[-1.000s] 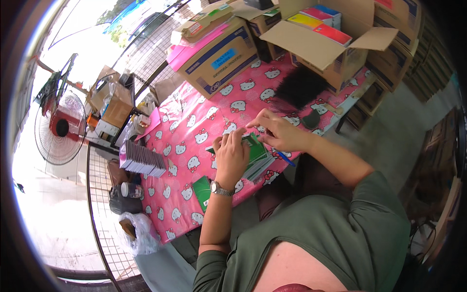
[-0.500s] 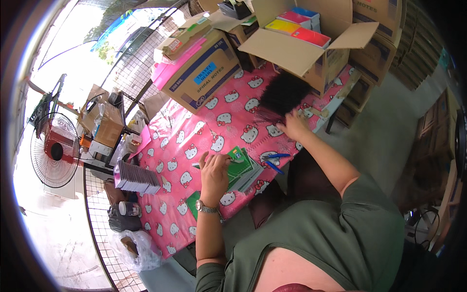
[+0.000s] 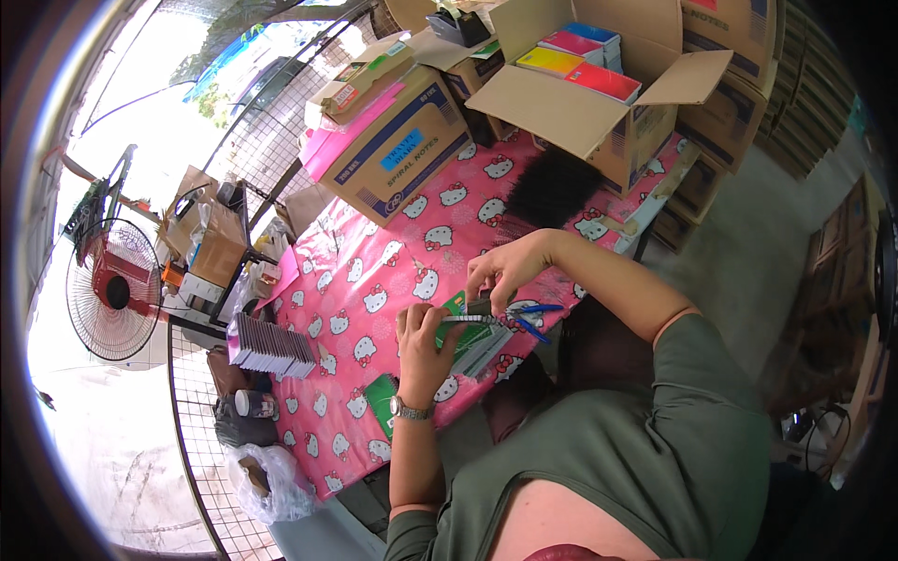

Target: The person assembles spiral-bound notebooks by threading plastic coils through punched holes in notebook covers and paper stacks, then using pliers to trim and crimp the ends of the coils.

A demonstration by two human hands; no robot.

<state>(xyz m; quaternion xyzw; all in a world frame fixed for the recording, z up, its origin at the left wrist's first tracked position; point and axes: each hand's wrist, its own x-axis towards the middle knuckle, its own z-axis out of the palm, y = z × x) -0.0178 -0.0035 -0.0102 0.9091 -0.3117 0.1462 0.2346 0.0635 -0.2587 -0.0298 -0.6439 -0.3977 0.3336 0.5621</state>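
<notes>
Now both hands' fingers closed: left hand on green notebook, right hand on its wire spiral.

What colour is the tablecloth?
Pink tablecloth with white cartoon cat faces, clear in the head view.

Olive-green short-sleeved top, loose fit, fabric creased across the chest and shoulder. Sleeve hem on the right arm ends above the elbow; forearms bare below. Left wrist carries a wristwatch: metal-toned band, small round dial. Both hands, left and right, are bare, no gloves or rings discernible.
</notes>
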